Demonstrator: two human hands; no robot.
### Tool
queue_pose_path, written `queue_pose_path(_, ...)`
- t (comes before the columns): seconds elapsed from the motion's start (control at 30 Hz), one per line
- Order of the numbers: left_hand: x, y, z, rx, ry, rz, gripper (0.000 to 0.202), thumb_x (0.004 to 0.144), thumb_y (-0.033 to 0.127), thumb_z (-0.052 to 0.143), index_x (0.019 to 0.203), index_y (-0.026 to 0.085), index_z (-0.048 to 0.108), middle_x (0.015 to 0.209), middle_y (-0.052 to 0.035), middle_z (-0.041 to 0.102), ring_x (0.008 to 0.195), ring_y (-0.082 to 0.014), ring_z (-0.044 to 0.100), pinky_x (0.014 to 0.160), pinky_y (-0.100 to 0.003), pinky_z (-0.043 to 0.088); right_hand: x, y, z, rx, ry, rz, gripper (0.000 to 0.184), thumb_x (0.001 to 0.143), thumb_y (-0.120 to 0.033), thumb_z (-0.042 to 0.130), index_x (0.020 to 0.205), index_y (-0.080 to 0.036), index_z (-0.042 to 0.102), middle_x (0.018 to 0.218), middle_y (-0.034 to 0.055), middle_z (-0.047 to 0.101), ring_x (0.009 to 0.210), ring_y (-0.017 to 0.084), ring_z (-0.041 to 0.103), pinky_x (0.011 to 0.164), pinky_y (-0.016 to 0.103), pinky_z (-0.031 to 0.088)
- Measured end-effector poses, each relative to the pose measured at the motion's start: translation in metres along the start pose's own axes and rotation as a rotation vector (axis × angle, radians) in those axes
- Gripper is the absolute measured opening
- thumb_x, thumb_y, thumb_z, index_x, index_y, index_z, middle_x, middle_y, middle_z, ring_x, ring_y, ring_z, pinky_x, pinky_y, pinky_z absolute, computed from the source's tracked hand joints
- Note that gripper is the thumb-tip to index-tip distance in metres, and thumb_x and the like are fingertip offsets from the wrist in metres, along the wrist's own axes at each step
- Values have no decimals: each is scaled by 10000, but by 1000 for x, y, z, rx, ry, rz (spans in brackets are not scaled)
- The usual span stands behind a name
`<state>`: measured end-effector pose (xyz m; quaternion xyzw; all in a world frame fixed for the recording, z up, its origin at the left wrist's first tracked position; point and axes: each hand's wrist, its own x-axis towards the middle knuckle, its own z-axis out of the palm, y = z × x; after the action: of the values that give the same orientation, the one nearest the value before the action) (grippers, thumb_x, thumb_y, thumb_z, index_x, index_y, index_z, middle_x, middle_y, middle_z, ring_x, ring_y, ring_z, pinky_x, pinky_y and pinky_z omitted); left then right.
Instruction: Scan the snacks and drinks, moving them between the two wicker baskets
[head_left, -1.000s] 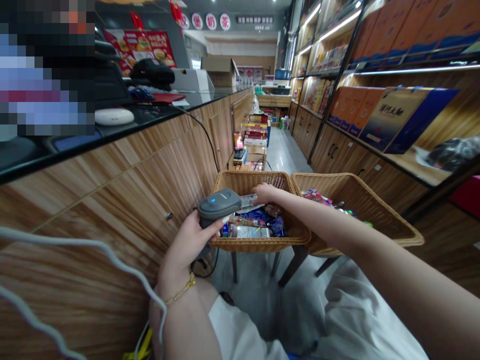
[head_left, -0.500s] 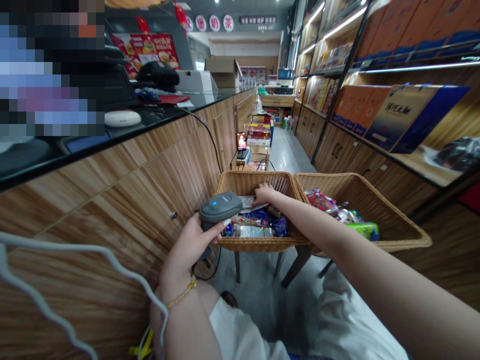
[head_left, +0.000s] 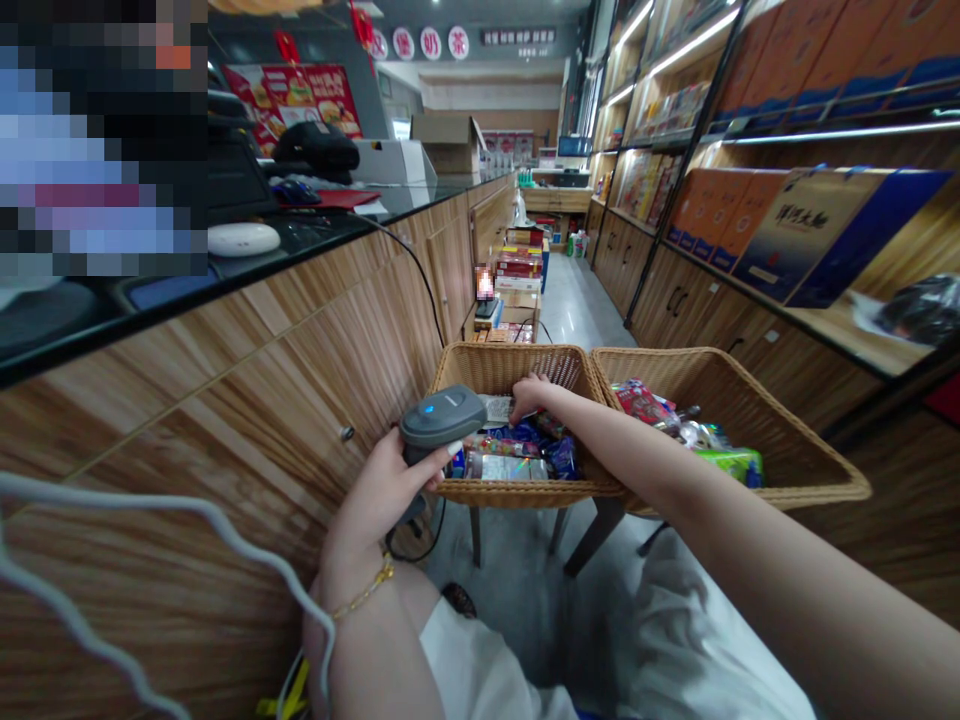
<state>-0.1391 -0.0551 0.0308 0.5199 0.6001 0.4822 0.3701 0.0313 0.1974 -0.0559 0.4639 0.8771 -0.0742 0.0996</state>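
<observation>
In my left hand (head_left: 401, 465) is a dark grey barcode scanner (head_left: 442, 415) with a small blue light, its head pointing right over the left wicker basket (head_left: 517, 490). My right hand (head_left: 531, 392) reaches into that basket. Its fingers are bent and partly hidden, with the thumb at the right edge of a packet with a white printed label (head_left: 496, 408). Below it lie blue wrapped snacks (head_left: 561, 455) and a clear, shiny package (head_left: 506, 466). A second wicker basket (head_left: 795, 430), under my right forearm, holds a red packet (head_left: 641, 400) and a green packet (head_left: 735, 465).
A wood-fronted counter (head_left: 247, 400) runs along the left, a white cable (head_left: 225, 535) hanging before it. Dark stool legs (head_left: 592, 535) stand under the baskets. Stacked boxes (head_left: 519, 265) and a phone (head_left: 484, 285) are beyond. Shelves with orange boxes (head_left: 720, 215) line the right.
My right hand has shifted very slightly at the packet, and the white label shows a little more. The scanner stays almost where it was.
</observation>
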Motion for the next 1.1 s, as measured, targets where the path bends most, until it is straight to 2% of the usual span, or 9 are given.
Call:
queue_pose_path(0.17, 5, -1, 1, -6, 14, -5, 384, 691, 475, 822, 843, 189, 617, 562, 41, 621, 513, -165, 565, 530, -278, 484, -18, -6, -15, -72, 68, -36, 707, 654, -553, 896, 1201, -126, 762, 1295, 227, 690, 1291, 424, 548, 1099, 523, 418)
queue_pose_path(0.27, 7, -2, 2, -1, 5, -2, 406, 677, 494, 836, 835, 191, 618, 561, 36, 619, 511, -169, 563, 520, -281, 483, -38, -9, -28, -108, 178, -67, 726, 733, -515, 855, 1286, -76, 686, 1360, 235, 630, 1334, 390, 497, 1149, 481, 368)
queue_pose_path(0.37, 9, -2, 1, 24, -1, 16, 407, 677, 504, 846, 823, 193, 628, 580, 33, 618, 516, -169, 560, 507, -278, 478, -65, -6, -37, -134, 333, -120, 705, 758, -486, 835, 1298, -77, 640, 1365, 211, 599, 1326, 367, 472, 1187, 469, 307)
queue_pose_path(0.5, 8, 1, 3, 63, -10, 54, 387, 704, 491, 840, 879, 194, 664, 627, 19, 651, 570, -195, 600, 526, -291, 507, -103, 9, -35, -81, 584, -224, 682, 769, -410, 812, 1336, -99, 592, 1368, 192, 577, 1270, 362, 486, 1156, 485, 339)
queue_pose_path(0.63, 3, 6, 10, 57, -22, 66, 380, 739, 485, 820, 945, 202, 672, 652, 9, 676, 625, -221, 640, 551, -302, 537, -127, 27, -21, 65, 693, -284, 725, 783, -318, 769, 1431, -115, 514, 1448, 205, 525, 1318, 367, 447, 1130, 497, 386)
queue_pose_path(0.87, -2, 17, 24, 56, -26, 45, 400, 704, 458, 853, 954, 197, 683, 683, -4, 700, 621, -220, 640, 548, -297, 533, -131, 37, -11, 217, 801, -353, 727, 790, -298, 735, 1452, -145, 478, 1455, 211, 517, 1337, 371, 471, 1114, 517, 423)
queue_pose_path(1.1, -4, 21, 22, 135, 52, 84, 306, 747, 470, 796, 848, 204, 682, 614, 10, 658, 566, -206, 589, 570, -301, 509, -128, 38, -9, 276, 875, -386, 726, 761, -303, 752, 1420, -137, 495, 1423, 213, 538, 1334, 358, 500, 1138, 490, 400)
